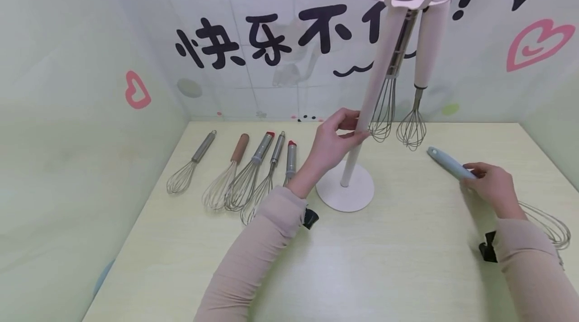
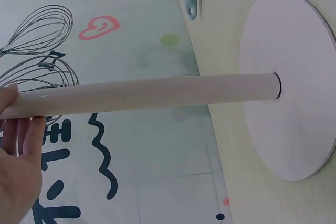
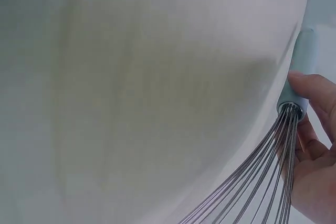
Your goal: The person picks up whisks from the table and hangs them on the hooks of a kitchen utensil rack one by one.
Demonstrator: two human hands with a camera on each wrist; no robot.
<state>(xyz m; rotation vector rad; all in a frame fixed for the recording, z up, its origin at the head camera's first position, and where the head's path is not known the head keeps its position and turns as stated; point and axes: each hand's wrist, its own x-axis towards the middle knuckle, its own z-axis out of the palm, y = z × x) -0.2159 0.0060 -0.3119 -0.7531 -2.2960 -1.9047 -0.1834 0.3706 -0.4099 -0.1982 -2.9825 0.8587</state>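
Observation:
A white stand (image 1: 378,73) with a round base (image 1: 330,194) and a ring of hooks on top stands on the table. My left hand (image 1: 329,141) holds its pole between thumb and fingers, also visible in the left wrist view. Two whisks hang from the hooks: one with a metal handle and red end (image 1: 402,43), one with a thick pale handle (image 1: 428,43). At the right, my right hand (image 1: 493,184) grips a light blue whisk (image 1: 448,162) by the handle near its wires. In the right wrist view, thumb and fingers close about that handle (image 3: 303,53).
Left of the stand lie several whisks: a metal one (image 1: 203,146) farthest left, a brown-handled one (image 1: 240,147), and grey or metal-handled ones (image 1: 264,147), partly behind my left arm. A printed wall sheet (image 1: 271,96) bounds the table (image 1: 389,261) at the back.

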